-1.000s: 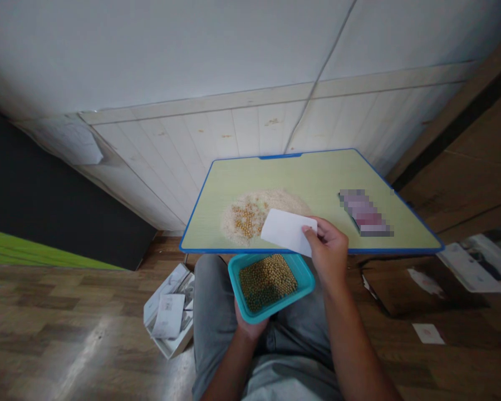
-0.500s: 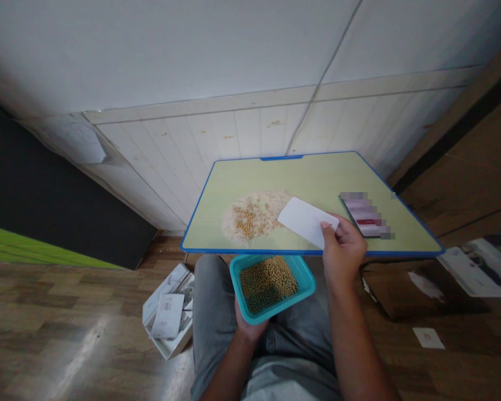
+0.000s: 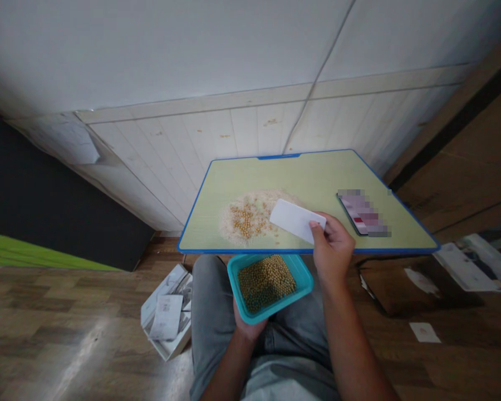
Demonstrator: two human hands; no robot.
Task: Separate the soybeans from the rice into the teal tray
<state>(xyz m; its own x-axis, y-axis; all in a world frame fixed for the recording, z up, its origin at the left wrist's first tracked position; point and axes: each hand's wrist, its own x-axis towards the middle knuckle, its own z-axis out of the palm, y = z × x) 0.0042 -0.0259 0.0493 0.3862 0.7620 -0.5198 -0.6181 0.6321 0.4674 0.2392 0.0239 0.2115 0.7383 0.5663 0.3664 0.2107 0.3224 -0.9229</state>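
My right hand (image 3: 334, 245) pinches a white card (image 3: 296, 220) by its right end, just over the table (image 3: 317, 172). The card's far end is at the right side of a spread of rice grains (image 3: 261, 197). Yellow round beans (image 3: 244, 220), probably soybeans, lie among the rice, with a few loose ones near the table's front edge. My left hand (image 3: 250, 328) holds a turquoise plastic basket (image 3: 304, 278) from below, over my lap and against the front edge. Many more of the yellow beans fill its bottom. The left fingers are mostly hidden under it.
A phone (image 3: 359, 211) lies on the table's right part. On the floor at left stands a white box (image 3: 167, 351) with papers in it. A brown cardboard box (image 3: 401, 284) and a white paper square (image 3: 425, 332) are at right. A cable (image 3: 317, 83) runs down the wall.
My right hand has moved the card a little to the left over the rice. A few beans now show near the front edge below the card. The left hand and basket stay in place.
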